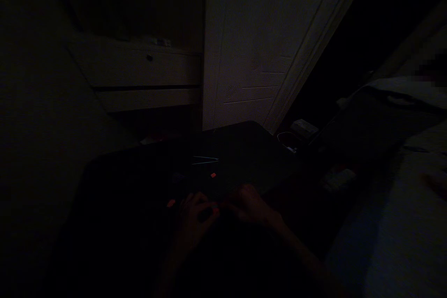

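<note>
The scene is very dark. My left hand (195,216) and my right hand (249,206) meet low at the centre over a dark table (244,149). Both have their fingers curled together around a small dark thing (206,213) that I cannot make out. Two small orange pieces lie on the table, one (213,175) just beyond my hands and one (171,203) to the left of my left hand. A pair of thin metal tweezers (205,160) lies farther back on the table.
A pale door (258,46) stands behind the table. A chest of drawers (139,72) sits at the back left. A bed with light bedding (401,205) fills the right side. Small items (303,128) lie on the floor by the door.
</note>
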A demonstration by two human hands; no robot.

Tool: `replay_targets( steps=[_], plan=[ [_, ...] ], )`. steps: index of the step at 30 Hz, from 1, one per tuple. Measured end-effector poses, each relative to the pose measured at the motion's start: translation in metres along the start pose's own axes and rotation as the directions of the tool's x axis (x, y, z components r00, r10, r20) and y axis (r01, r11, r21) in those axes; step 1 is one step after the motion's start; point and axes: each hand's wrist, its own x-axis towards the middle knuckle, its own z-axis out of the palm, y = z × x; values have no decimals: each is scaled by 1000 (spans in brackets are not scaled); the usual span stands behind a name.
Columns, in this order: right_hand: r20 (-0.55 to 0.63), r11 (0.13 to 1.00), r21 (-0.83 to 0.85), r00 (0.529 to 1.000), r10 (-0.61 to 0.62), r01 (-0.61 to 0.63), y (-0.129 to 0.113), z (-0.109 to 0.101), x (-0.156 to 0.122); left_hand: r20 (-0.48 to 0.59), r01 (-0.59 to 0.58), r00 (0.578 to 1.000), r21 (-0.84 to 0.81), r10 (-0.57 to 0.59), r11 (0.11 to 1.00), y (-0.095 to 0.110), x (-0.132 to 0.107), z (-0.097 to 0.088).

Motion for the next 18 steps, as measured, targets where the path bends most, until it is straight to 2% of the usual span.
replay_targets(
  steps=[7,18],
  plan=[
    [69,994,-86,995,-68,73,1,-12,5,15,-14,1000,32,13,999,2,0,-2],
    [79,993,-62,992,-100,105,6,-9,3,41,3,999,32,-4,999,2,1,-2]
  ],
)
